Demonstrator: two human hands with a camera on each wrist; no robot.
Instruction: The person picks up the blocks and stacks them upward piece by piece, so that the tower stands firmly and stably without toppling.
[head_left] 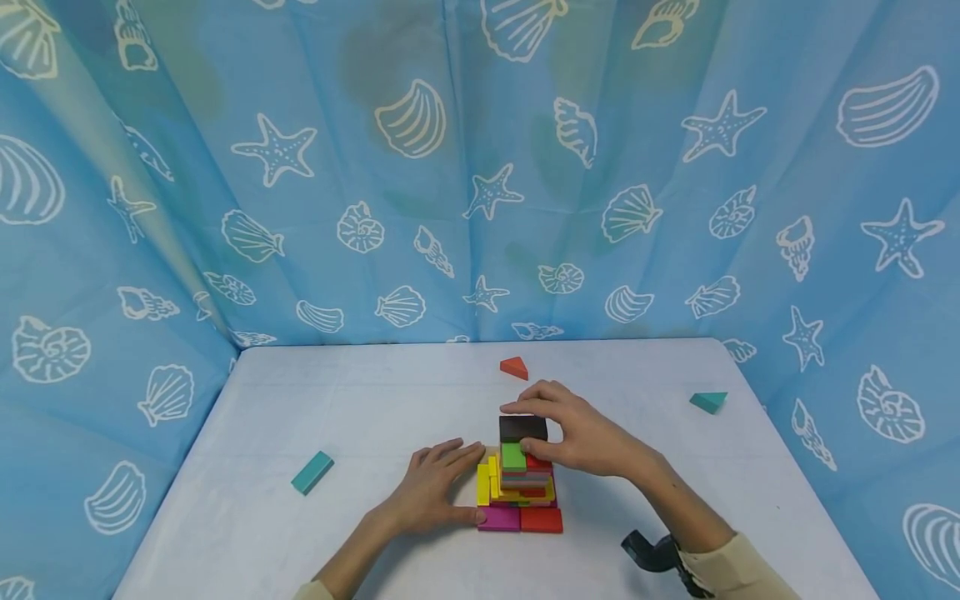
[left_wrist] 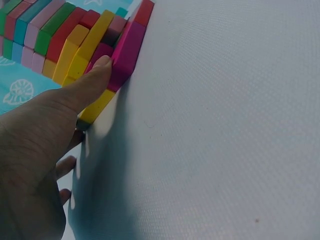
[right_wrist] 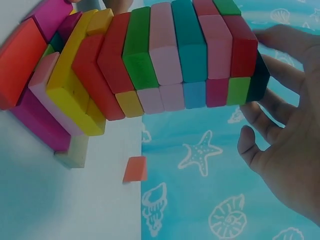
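A stack of coloured blocks [head_left: 527, 479] stands in the middle of the white table, with a black block [head_left: 522, 428] on top. My right hand [head_left: 581, 429] holds the black block, its thumb on the near side over the upper green and red blocks. In the right wrist view its fingers curve around the dark block's [right_wrist: 259, 80] end. My left hand [head_left: 429, 490] lies low to the left of the stack, fingers spread. Its thumb touches a magenta block [left_wrist: 128, 52] at the base, beside a red block [head_left: 542, 520].
An orange-red triangular block [head_left: 515, 367] lies behind the stack. A teal block [head_left: 312, 472] is off to the left, and a green triangular block [head_left: 708, 402] sits at the far right. A blue shell-patterned curtain [head_left: 465, 167] hangs behind the table [head_left: 360, 392].
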